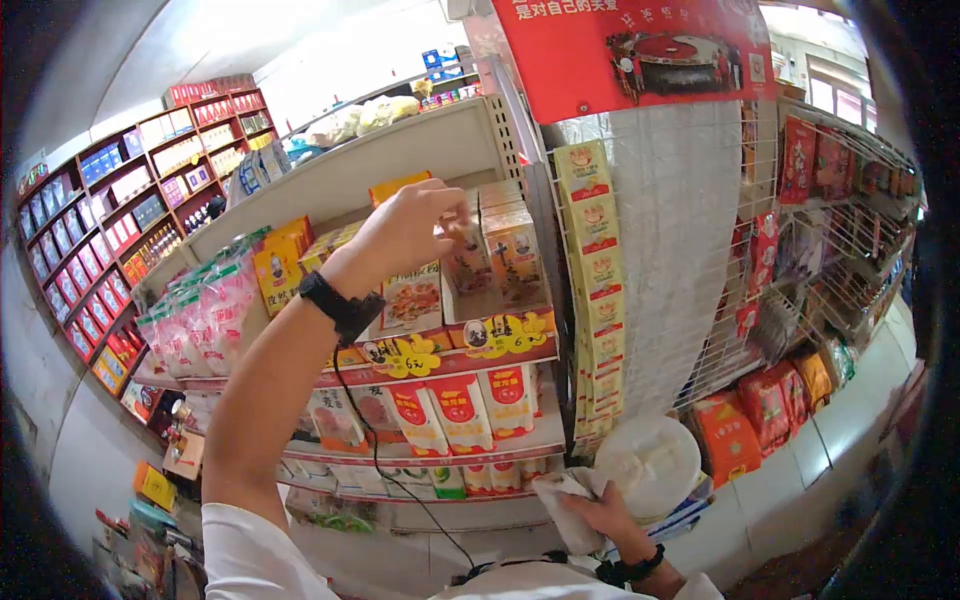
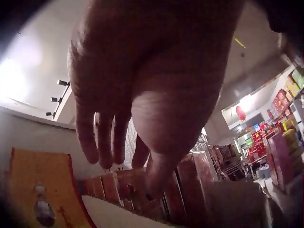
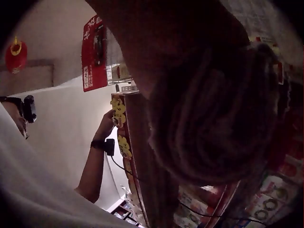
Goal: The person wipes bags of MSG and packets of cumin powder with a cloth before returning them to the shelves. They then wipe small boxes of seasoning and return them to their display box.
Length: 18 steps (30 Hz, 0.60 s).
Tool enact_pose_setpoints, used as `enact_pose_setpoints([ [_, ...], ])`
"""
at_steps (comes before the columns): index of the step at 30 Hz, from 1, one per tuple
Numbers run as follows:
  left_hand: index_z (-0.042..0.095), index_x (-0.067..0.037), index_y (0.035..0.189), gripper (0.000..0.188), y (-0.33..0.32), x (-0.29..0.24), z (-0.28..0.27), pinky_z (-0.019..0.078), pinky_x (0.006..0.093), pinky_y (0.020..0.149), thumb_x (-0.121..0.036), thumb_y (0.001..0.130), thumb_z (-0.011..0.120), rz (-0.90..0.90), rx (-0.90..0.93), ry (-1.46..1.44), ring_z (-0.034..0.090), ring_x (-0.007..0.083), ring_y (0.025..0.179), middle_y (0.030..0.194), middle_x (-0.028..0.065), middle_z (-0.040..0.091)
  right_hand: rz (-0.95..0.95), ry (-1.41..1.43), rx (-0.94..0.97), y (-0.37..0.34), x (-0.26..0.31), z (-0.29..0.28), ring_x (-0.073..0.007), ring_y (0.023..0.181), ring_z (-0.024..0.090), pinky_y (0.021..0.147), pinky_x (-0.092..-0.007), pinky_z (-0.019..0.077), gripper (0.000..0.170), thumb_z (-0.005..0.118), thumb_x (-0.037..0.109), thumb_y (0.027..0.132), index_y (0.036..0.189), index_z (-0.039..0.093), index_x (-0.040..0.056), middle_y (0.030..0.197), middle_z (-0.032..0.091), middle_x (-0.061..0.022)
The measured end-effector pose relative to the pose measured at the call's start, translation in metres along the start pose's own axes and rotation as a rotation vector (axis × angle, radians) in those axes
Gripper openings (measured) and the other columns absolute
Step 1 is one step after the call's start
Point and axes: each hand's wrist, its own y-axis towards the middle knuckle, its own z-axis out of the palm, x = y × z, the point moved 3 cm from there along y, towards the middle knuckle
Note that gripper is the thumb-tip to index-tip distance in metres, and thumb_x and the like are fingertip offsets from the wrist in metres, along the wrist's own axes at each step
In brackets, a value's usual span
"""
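My left hand [image 1: 420, 218] reaches over the top shelf. Its fingertips are right at the tops of a row of small seasoning boxes [image 1: 468, 272], beside a second row of brownish boxes [image 1: 515, 262]. In the left wrist view the fingers of this hand [image 2: 152, 90] point down, fairly straight, with the thumb apart from them over the reddish boxes [image 2: 111, 186]. Low at the right, my right hand [image 1: 608, 516] grips a folded whitish cloth [image 1: 566, 515]. The right wrist view shows that cloth [image 3: 213, 123] dark and bunched up close to the camera.
Yellow price tags [image 1: 505, 335] line the shelf edge, above red-and-white packets [image 1: 460, 412]. Plastic-wrapped bags [image 1: 205, 320] stand at the left. Yellow sachet strips [image 1: 597, 270] hang at the shelf's right end. Near my right hand is a round white tub [image 1: 655, 460]. A cable [image 1: 375, 440] trails from my left wrist.
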Motion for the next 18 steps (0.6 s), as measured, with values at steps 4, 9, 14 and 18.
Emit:
enact_pose_setpoints([
  [4, 0.063, -0.001, 0.097, 0.023, -0.003, 0.0, -0.001, 0.0558, 0.0401, 0.083, -0.006, 0.077, 0.073, -0.055, 0.053, -0.107, 0.07, 0.0335, 0.09, 0.09, 0.0149, 0.07, -0.029, -0.01, -0.066, -0.001, 0.01, 0.004, -0.019, 0.104, 0.068, 0.089, -0.0353, 0.0574, 0.051, 0.082, 0.022, 0.087, 0.128, 0.064, -0.0008, 0.116, 0.073, -0.0103],
  [9, 0.062, -0.002, 0.102, 0.028, -0.008, -0.015, -0.03, 0.0556, 0.0374, 0.079, -0.008, 0.08, 0.079, -0.2, 0.099, -0.257, 0.071, 0.0268, 0.085, 0.086, 0.0115, 0.07, -0.064, 0.038, -0.04, 0.005, 0.002, 0.009, -0.0171, 0.102, 0.068, 0.082, -0.0336, 0.0589, 0.063, 0.087, 0.027, 0.084, 0.127, 0.06, -0.0097, 0.114, 0.071, -0.0149],
  [14, 0.064, -0.006, 0.116, 0.034, -0.011, -0.024, -0.07, 0.0569, 0.0324, 0.081, -0.006, 0.085, 0.076, -0.279, -0.024, -0.206, 0.068, 0.0163, 0.092, 0.098, 0.0066, 0.069, 0.052, -0.062, -0.056, -0.014, 0.036, 0.01, -0.0183, 0.107, 0.067, 0.095, -0.036, 0.0561, 0.048, 0.079, 0.019, 0.09, 0.133, 0.062, 0.0026, 0.118, 0.073, -0.0092],
  [18, 0.065, -0.005, 0.111, 0.028, -0.02, -0.053, -0.092, 0.0556, 0.0349, 0.08, -0.01, 0.087, 0.077, -0.267, -0.085, -0.241, 0.068, 0.0181, 0.088, 0.094, 0.0081, 0.071, 0.088, -0.043, -0.045, -0.026, 0.061, 0.008, -0.018, 0.107, 0.068, 0.095, -0.0351, 0.0556, 0.046, 0.079, 0.018, 0.09, 0.131, 0.063, 0.003, 0.119, 0.073, -0.008],
])
